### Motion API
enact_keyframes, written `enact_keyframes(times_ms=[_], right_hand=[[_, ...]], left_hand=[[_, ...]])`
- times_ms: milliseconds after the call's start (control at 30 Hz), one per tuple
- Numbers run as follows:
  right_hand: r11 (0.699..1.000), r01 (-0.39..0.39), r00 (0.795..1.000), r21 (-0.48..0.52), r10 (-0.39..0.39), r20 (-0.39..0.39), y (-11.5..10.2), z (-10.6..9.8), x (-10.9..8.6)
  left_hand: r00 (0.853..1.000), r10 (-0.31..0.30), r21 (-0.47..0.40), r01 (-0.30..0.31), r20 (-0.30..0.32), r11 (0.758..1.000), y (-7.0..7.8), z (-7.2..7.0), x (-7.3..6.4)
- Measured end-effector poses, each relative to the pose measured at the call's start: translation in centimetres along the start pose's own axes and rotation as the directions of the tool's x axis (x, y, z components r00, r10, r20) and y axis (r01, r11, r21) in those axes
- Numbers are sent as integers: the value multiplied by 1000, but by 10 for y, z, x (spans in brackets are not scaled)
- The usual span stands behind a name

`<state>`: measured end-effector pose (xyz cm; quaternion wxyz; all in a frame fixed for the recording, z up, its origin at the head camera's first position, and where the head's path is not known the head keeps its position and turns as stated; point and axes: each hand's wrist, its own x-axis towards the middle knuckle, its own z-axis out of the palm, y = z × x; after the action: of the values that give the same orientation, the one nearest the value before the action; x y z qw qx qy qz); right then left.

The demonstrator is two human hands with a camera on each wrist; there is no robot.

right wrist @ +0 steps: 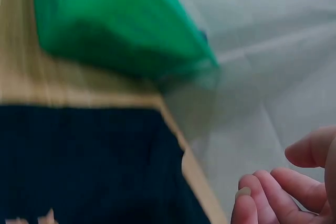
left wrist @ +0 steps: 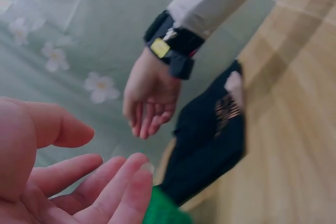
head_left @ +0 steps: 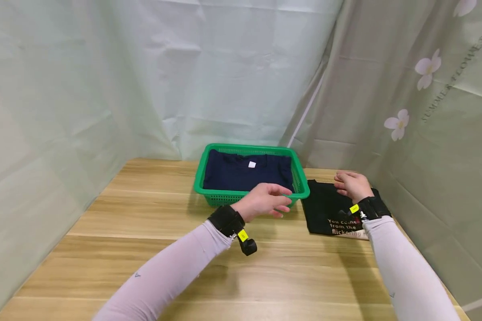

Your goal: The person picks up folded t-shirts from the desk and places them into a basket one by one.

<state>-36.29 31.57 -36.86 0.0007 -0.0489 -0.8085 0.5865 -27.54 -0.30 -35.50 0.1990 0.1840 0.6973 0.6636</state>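
A green plastic basket (head_left: 247, 192) stands toward the back of the table, a folded navy shirt (head_left: 241, 176) with a small white label lying inside. To its right lies a folded black shirt (head_left: 323, 205) with printed lettering, flat on the wood. My left hand (head_left: 265, 200) is in front of the basket's near right corner, fingers loosely bent and nothing held. Over the black shirt hovers my right hand (head_left: 352, 185), its relaxed fingers pointing left and also without anything in them. In the right wrist view the thumb and fingers (right wrist: 278, 195) stand apart.
The wooden table (head_left: 144, 214) reaches back to pale curtains (head_left: 225, 80) on the left and behind. A flowered curtain (head_left: 438, 156) hangs close along the right edge. Each wrist wears a black strap (head_left: 226, 220) with a small camera.
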Motion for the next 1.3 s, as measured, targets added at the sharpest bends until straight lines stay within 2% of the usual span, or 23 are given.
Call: enact_keyframes(times_ms=[167, 267, 367, 433, 500, 567, 633, 767, 800, 833, 900, 1033, 1100, 1300], right_hand=[[993, -12, 998, -120, 5, -61, 27, -26, -4], [981, -16, 994, -195, -6, -113, 40, -41, -9], [965, -31, 985, -261, -14, -170, 51, -54, -14], [950, -55, 979, -307, -9, -204, 59, -63, -16], [934, -84, 974, -348, 3, -228, 66, -70, -18], [918, -113, 969, -379, 16, -248, 73, -75, -19], [910, -132, 965, -394, 26, -262, 77, -76, -20], [906, -135, 968, -402, 33, -250, 82, -71, -22], [905, -131, 970, -404, 32, -241, 83, -70, -21], [903, -126, 973, -411, 32, -229, 83, -68, -21], [884, -112, 982, -453, 28, -189, 83, -65, -20], [831, -78, 992, -551, 12, -123, 82, -62, -20], [811, -67, 995, -581, 8, -103, 82, -61, -20], [786, -68, 997, -614, 24, -79, 81, -58, -20]], left_hand=[[999, -39, 42, 38, 8, 998, -23, 31, 8], [999, -45, 81, 46, -15, 996, -39, 46, 12], [999, -11, 187, 17, -33, 982, -54, 60, 17], [999, 39, 302, -28, -32, 953, -62, 68, 21], [996, 90, 419, -73, -20, 905, -67, 75, 26], [990, 140, 531, -117, -3, 839, -72, 82, 30], [982, 184, 641, -165, 37, 750, -76, 88, 35], [967, 228, 821, -221, 115, 526, -81, 97, 40], [965, 228, 846, -230, 133, 481, -81, 98, 41], [964, 223, 865, -232, 144, 444, -82, 100, 41], [966, 201, 890, -232, 163, 392, -83, 102, 43], [972, 157, 916, -219, 175, 337, -83, 105, 43], [975, 140, 923, -208, 171, 325, -82, 105, 43], [978, 133, 935, -193, 160, 297, -83, 105, 38]])
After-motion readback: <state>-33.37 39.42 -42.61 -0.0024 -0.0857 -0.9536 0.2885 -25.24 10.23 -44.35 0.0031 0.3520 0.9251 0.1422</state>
